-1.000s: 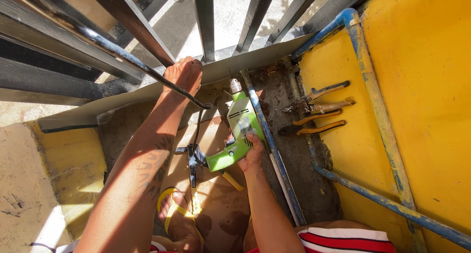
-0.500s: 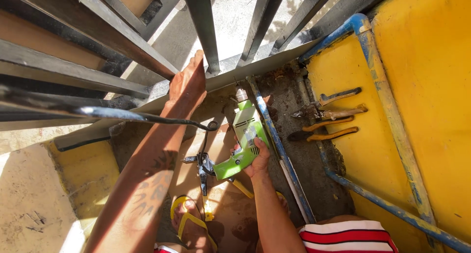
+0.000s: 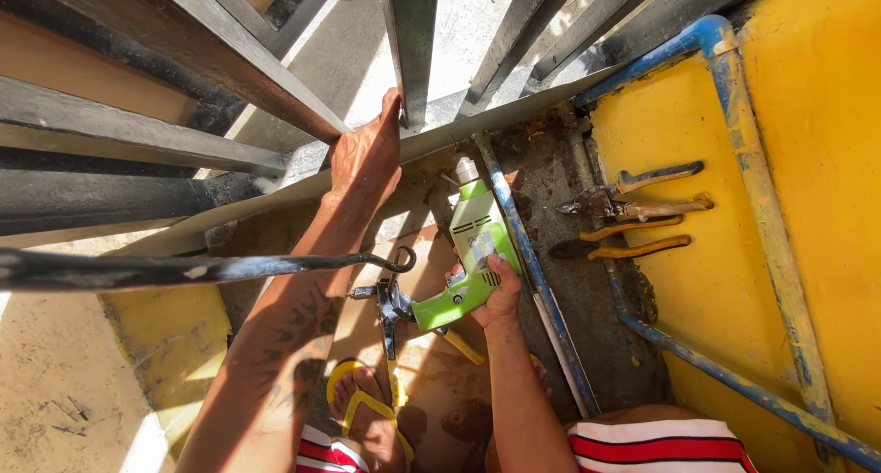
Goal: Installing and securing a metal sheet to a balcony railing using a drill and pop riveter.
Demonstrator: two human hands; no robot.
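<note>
Strong sunlight falls across dark metal bars [image 3: 408, 42] and a pale concrete floor [image 3: 358, 65] seen beyond them. Yellow painted panels [image 3: 808, 161] framed by chipped blue tubing [image 3: 743, 106] fill one side. Grimy, possibly rusted, metal flooring [image 3: 587, 299] lies between.

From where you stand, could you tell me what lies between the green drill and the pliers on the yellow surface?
In the head view, a blue-painted metal bar and a strip of dark, grimy floor separate the green drill from the pliers.

A small pale rectangular label [image 3: 481, 245] is showing on the green drill [image 3: 470, 253], just above the right hand [image 3: 500, 294] gripping it. No packages, signs or screens are showing.
</note>
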